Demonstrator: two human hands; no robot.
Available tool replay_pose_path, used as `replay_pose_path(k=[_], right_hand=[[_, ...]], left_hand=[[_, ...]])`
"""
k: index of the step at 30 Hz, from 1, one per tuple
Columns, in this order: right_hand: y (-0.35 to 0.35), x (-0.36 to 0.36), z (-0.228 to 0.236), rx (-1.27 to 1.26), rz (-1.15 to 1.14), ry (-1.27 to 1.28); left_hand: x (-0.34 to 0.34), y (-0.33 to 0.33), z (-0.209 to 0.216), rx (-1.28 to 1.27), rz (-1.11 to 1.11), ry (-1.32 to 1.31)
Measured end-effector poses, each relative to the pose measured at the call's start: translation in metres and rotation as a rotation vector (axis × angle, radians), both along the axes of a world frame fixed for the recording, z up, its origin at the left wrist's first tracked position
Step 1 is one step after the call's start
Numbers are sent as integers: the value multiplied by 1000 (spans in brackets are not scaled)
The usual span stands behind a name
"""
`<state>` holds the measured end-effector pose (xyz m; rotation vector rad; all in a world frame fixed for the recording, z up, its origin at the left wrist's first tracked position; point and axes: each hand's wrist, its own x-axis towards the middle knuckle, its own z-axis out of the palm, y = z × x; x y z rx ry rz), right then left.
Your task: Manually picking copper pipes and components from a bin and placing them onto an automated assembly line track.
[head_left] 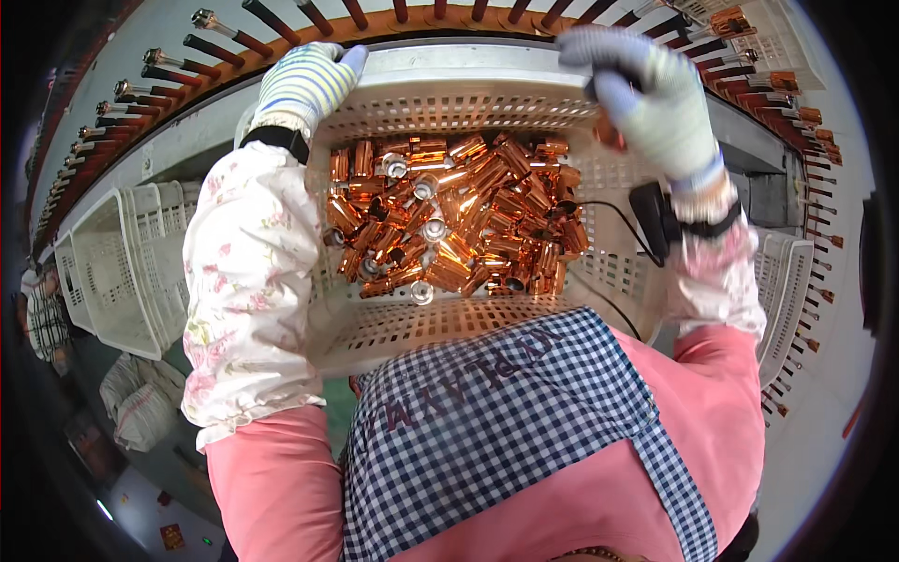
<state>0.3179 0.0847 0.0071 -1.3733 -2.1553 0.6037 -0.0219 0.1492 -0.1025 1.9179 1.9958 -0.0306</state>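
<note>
Right hand, blurred (grip unclear), is at the basket's far right corner, many coppery cylinders left inside.

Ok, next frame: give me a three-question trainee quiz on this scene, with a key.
1. True or false: the left hand is bare.
2. Multiple choice: what lies in the basket?
A) clear glass bottles
B) shiny copper-coloured pieces
C) folded towels
3. Fill in: of the two hands, the ____ one looks more blurred.

Key: 1 false; 2 B; 3 right, meaning the right hand.
</note>
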Motion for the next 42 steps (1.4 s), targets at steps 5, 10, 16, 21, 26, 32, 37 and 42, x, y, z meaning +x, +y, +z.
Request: replay_pose_path(k=[5,10,16,21,26,32,37,42], right_hand=[[10,34,33,329,-422,244],[90,84,72,87,-573,-2],[118,59,62,-57,-283,-98],[76,-7,60,104,-211,-183],[-19,-10,6,-298,-29,217],[-70,21,-42,-851,-347,960],[-64,40,-61,-940,-392,987],[-56,41,-62,-891,-329,975]], left_hand=[[-15,-7,-3,31,24,-14],[-15,-6,3,52,19,4],[6,6,1,56,-86,-13],[-7,-2,6,72,-18,-23],[-13,-7,-7,77,5,5],[-9,2,1,3,11,-28],[-5,6,1,-17,37,-13],[-10,7,1,-2,1,28]])
